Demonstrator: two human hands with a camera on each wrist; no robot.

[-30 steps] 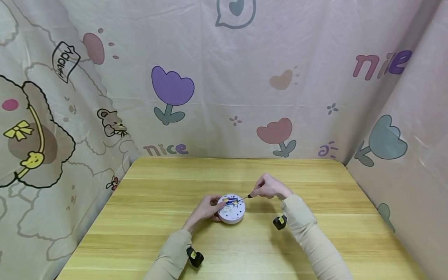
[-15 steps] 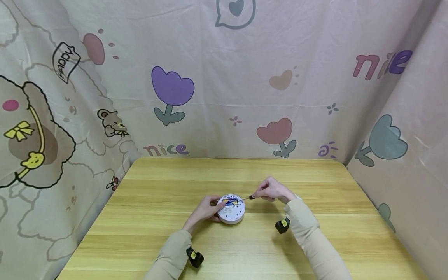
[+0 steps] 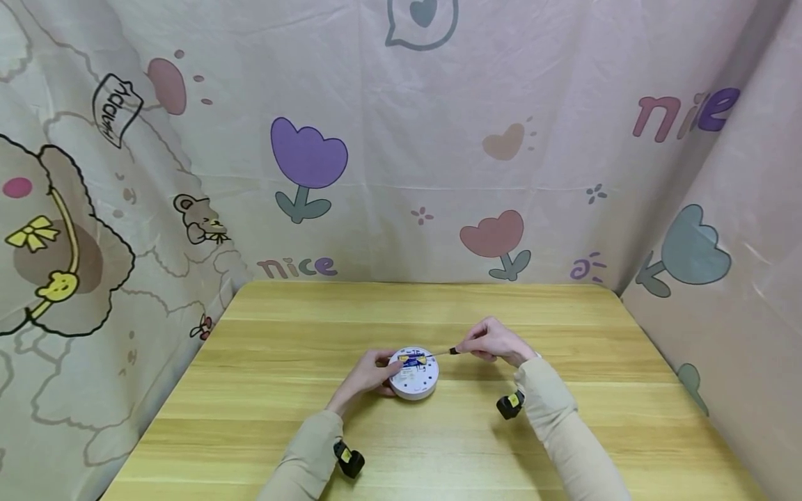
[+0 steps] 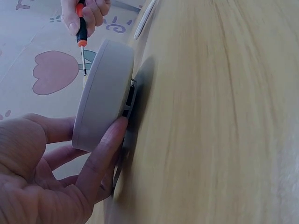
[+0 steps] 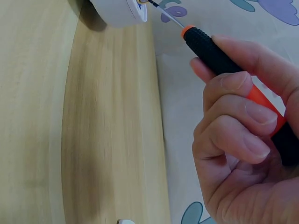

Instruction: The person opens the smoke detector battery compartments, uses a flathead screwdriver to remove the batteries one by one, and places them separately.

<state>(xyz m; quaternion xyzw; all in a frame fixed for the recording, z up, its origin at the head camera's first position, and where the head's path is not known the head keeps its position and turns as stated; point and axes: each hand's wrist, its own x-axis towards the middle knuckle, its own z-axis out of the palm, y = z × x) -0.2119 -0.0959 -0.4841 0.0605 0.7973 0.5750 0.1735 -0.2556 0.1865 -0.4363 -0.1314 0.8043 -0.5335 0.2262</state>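
A round white device sits at mid-table. Blue and yellow cells, which look like batteries, show in its upper face. My left hand grips its left side, the thumb on the face and the other fingers around the rim and underside. In the left wrist view the device is tilted, with a thin bracket-like part under it. My right hand holds a screwdriver by its black and orange handle. The metal tip reaches the device's face beside the cells; its exact contact is too small to tell.
A wooden table lies beneath, with a printed cloth hanging behind and at both sides. A thin white piece lies on the table near the right hand. Black wrist cameras hang under both forearms.
My right hand has shifted slightly right and down, and the screwdriver now lies flatter. The left hand and the device stay almost where they were.
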